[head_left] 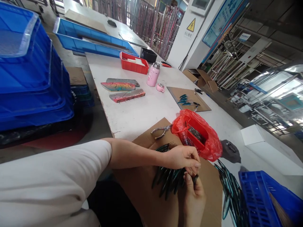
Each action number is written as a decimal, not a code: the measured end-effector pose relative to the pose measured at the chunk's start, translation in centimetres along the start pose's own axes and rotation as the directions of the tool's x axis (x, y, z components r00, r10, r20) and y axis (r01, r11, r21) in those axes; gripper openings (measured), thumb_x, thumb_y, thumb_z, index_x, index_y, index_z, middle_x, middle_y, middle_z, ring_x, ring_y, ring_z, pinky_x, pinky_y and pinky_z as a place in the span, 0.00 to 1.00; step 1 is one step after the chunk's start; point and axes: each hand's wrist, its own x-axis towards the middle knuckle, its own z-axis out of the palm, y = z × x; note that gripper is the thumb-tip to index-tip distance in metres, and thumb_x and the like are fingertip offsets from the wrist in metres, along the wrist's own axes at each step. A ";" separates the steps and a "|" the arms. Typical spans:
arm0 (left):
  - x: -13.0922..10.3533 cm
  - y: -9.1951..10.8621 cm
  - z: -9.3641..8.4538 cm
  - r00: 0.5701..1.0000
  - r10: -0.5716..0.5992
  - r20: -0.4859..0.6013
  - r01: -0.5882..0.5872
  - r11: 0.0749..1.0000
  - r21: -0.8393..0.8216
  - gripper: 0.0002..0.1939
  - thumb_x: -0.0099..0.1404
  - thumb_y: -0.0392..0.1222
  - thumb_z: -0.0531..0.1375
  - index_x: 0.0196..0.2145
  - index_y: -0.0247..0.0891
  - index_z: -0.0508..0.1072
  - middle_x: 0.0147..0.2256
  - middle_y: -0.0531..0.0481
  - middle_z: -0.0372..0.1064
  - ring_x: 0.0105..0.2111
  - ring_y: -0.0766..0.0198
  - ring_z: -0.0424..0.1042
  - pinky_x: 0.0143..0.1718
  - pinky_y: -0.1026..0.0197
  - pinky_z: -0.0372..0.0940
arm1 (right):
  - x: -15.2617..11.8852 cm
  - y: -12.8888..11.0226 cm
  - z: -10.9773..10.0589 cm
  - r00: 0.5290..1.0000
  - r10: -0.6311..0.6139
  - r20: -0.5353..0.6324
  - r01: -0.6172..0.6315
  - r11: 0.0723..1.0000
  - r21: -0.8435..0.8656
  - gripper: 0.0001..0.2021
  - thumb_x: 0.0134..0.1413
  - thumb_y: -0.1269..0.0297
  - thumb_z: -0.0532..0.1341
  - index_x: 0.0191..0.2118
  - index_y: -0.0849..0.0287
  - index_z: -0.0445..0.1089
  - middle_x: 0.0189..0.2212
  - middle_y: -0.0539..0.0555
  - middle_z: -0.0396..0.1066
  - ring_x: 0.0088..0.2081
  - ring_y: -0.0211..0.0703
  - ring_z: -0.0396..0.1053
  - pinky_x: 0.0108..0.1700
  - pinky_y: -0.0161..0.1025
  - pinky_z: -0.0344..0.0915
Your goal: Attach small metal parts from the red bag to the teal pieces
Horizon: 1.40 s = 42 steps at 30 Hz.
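Observation:
My left hand [181,157] reaches across from the left, its thumb and fingers pinched together just above my right hand. What it pinches is too small to make out. From below comes my right hand [194,197], closed with thumb and finger on a dark slim fishing lure [195,179], mostly hidden by the fingers. Under and beside the hands, a pile of dark green fishing lures [167,181] lies on a cardboard sheet [210,186]. Beyond my left hand is a red box [195,138] of thin metal pieces inside a red plastic bag [213,143]. Pliers [162,130] lie beside the bag.
More lures [230,192] lie at right by a blue crate [254,195]. A white box [270,148] and a dark cloth-like item [230,151] stand behind. Farther off are a pink bottle [153,75], a red tray [133,66] and painted lure-shaped pieces [127,94]. Stacked blue bins [30,78] rise at left.

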 end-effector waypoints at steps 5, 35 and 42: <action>0.0 -0.2 -0.1 1.000 0.012 -0.008 -0.012 0.998 0.069 0.11 0.56 0.43 0.57 0.30 0.34 0.60 0.24 0.51 0.66 0.24 0.68 0.70 0.27 0.64 0.66 | 0.0 -0.1 0.1 0.998 0.054 -0.024 -0.055 0.998 -0.037 0.24 0.41 0.53 0.60 0.46 0.56 0.66 0.42 0.54 0.69 0.42 0.43 0.66 0.42 0.38 0.61; -0.1 -0.5 -0.5 0.994 0.101 0.029 -0.105 0.949 0.298 0.08 0.58 0.42 0.56 0.30 0.35 0.62 0.26 0.53 0.67 0.27 0.70 0.70 0.28 0.68 0.65 | 0.0 -0.1 0.0 0.998 -0.032 -0.053 0.020 0.976 -0.215 0.25 0.43 0.50 0.57 0.46 0.59 0.66 0.41 0.55 0.70 0.43 0.45 0.66 0.42 0.37 0.61; -0.1 -0.2 -0.5 0.997 0.061 0.056 -0.073 0.968 0.241 0.07 0.59 0.40 0.55 0.30 0.33 0.62 0.26 0.52 0.67 0.27 0.71 0.70 0.28 0.69 0.65 | 0.0 -0.2 -0.3 0.999 -0.016 -0.048 0.003 0.967 -0.254 0.24 0.45 0.50 0.56 0.46 0.58 0.66 0.43 0.55 0.69 0.44 0.46 0.65 0.42 0.37 0.61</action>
